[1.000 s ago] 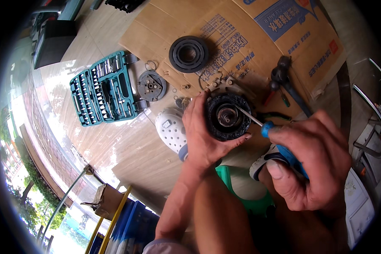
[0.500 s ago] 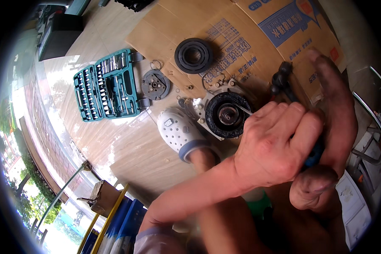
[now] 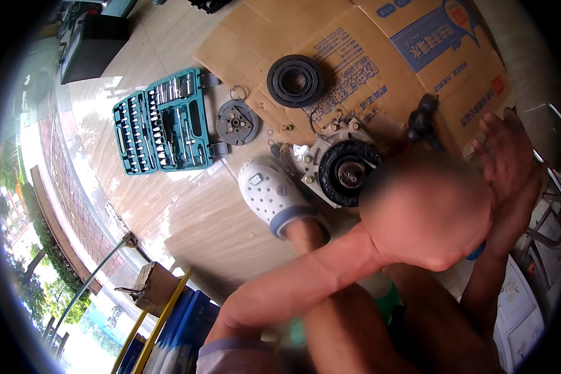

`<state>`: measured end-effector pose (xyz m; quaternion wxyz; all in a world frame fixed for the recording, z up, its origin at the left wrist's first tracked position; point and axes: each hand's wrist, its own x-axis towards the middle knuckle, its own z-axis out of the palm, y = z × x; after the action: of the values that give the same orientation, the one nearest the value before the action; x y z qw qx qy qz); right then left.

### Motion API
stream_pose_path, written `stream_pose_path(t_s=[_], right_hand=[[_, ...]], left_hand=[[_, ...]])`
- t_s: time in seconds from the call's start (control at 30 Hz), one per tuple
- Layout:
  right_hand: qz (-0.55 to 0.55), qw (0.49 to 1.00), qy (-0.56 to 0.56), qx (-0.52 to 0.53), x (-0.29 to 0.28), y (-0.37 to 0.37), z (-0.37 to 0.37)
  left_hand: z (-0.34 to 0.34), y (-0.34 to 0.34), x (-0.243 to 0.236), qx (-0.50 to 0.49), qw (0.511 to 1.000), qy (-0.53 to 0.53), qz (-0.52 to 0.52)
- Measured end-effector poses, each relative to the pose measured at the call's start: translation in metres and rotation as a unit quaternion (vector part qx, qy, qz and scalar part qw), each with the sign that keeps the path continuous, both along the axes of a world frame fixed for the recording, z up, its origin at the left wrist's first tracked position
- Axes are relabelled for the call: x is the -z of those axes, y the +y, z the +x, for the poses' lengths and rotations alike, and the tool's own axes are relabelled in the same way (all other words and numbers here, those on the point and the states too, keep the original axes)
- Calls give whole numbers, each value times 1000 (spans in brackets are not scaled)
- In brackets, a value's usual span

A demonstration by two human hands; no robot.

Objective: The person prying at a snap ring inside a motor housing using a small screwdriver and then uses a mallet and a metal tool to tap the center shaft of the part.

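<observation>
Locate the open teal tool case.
In the head view, the tool case lies on the floor at left, just left of the round grey plate.

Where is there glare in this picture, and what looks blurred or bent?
Head view: glare whitens the floor beside the teal socket set; head view: the left hand is smoothly blurred, while the socket set looks fairly crisp; head view: edges at far left bow with the fisheye rim.

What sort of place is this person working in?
Probably a repair shop, though I can't be certain: an open socket set lies on the floor, with a hammer and a bolted metal housing nearby.
</observation>
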<state>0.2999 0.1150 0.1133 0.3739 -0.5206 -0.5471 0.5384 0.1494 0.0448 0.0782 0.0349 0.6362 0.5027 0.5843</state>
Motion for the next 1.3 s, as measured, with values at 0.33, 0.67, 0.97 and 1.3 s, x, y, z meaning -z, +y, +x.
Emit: stream_pose_path(t_s=[0.33, 0.67, 0.97, 1.3], right_hand=[[106, 766, -600, -207, 142, 15, 60], [18, 871, -472, -135, 184, 26, 65], [-112, 987, -111, -23, 16, 6, 118], [75, 921, -359, -129, -109, -54, 165]], left_hand=[[14, 7, -9, 11, 1000, -4, -24], [9, 1, -5, 2, 999, 19, -36], [13, 5, -2, 19, 999, 21, -39], [21, 10, -3, 40, 997, 38, -46]])
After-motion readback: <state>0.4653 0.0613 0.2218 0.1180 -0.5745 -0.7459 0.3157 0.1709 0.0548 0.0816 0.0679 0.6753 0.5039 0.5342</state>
